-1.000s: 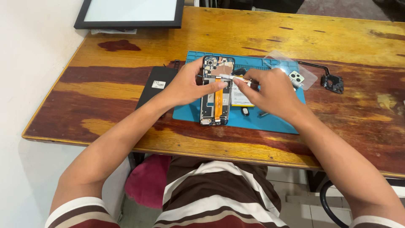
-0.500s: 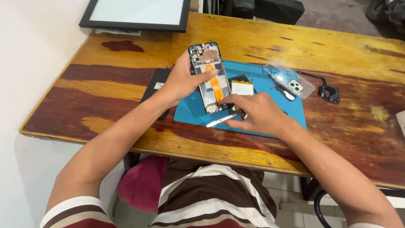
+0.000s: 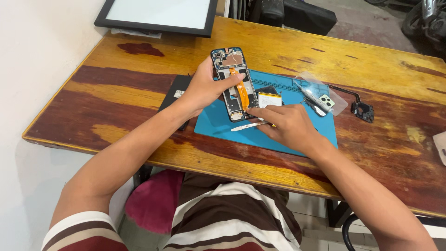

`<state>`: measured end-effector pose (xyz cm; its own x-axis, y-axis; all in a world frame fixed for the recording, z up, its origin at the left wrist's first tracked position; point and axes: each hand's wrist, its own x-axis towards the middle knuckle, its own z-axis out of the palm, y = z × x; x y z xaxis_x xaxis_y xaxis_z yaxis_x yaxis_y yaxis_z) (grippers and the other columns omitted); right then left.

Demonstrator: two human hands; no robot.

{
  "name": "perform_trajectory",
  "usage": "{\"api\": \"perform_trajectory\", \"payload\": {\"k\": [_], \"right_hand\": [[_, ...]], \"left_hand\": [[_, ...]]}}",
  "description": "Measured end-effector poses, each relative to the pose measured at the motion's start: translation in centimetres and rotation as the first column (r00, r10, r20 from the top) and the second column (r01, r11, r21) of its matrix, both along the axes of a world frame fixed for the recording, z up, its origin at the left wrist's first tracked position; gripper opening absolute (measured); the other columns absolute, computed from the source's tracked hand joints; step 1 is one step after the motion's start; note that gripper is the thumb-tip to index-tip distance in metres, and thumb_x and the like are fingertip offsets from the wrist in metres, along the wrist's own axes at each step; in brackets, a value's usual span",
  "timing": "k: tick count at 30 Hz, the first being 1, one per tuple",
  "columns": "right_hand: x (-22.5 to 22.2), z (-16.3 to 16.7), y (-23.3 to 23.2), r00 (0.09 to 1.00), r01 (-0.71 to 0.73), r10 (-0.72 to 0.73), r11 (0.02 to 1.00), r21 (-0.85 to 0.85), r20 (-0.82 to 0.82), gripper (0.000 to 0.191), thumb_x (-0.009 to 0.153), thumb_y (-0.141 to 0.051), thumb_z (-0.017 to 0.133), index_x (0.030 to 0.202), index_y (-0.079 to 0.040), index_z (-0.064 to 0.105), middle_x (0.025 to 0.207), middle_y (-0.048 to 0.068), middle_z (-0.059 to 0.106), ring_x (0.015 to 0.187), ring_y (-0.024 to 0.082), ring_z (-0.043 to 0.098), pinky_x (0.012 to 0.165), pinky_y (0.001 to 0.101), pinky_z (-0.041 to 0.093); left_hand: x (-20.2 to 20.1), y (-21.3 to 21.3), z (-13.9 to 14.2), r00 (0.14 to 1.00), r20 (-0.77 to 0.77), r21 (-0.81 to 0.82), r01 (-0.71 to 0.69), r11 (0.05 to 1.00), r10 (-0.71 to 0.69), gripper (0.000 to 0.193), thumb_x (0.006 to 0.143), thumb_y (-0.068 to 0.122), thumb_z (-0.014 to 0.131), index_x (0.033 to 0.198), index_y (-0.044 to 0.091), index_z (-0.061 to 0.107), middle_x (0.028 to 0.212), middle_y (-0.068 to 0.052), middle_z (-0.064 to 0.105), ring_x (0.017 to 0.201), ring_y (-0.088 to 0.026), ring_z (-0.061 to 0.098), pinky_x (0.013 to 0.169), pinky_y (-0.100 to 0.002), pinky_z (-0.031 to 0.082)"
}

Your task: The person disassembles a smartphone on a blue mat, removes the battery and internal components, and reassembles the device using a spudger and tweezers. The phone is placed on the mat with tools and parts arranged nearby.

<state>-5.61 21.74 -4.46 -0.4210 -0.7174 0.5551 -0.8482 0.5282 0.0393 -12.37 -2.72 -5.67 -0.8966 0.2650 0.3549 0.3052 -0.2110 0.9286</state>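
Observation:
My left hand [image 3: 207, 87] grips an opened phone [image 3: 234, 83] by its left edge and holds it tilted up over the blue mat [image 3: 304, 139]. The phone's back is off, showing an orange flex cable and metal shields. My right hand [image 3: 284, 125] rests on the mat just below the phone, fingers closed on a thin white pry tool [image 3: 246, 126] that lies almost flat on the mat. The fingertips of that hand touch the phone's lower end.
A small battery-like part [image 3: 269, 99] lies on the mat beside the phone. A clear bag with parts [image 3: 320, 96] and a black cable piece [image 3: 362, 111] sit at the right. A black flat cover [image 3: 174, 95] lies left of the mat. A framed panel [image 3: 160, 16] stands at the table's far edge.
My left hand has lifted the phone off the mat and tipped it up. My right hand has dropped from the phone's middle down to the mat, taking the pry tool with it.

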Motion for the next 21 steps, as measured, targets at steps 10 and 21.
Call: {"api": "perform_trajectory", "payload": {"k": [10, 21], "right_hand": [[-0.01, 0.12, -0.19, 1.0, -0.002, 0.002, 1.0, -0.002, -0.025, 0.045, 0.078, -0.01, 0.082, 0.122, -0.012, 0.072, 0.082, 0.006, 0.075, 0.065, 0.026, 0.069, 0.056, 0.0372, 0.052], [0.17, 0.45, -0.21, 0.999, 0.012, -0.01, 1.0, 0.023, -0.052, 0.044, 0.078, -0.013, 0.083, 0.121, -0.013, 0.073, 0.079, 0.007, 0.074, 0.062, 0.027, 0.069, 0.054, 0.0383, 0.051]], "left_hand": [[0.09, -0.09, -0.23, 1.0, -0.03, -0.003, -0.008, 1.0, 0.008, 0.041, 0.091, 0.018, 0.078, 0.124, 0.004, 0.056, 0.112, -0.007, 0.071, 0.102, -0.012, 0.072, 0.085, -0.03, 0.064], [0.35, -0.09, 0.1, 0.999, -0.051, -0.029, -0.016, 0.999, 0.015, 0.044, 0.092, 0.022, 0.079, 0.125, 0.004, 0.056, 0.114, -0.007, 0.072, 0.103, -0.012, 0.072, 0.085, -0.03, 0.065]]}}
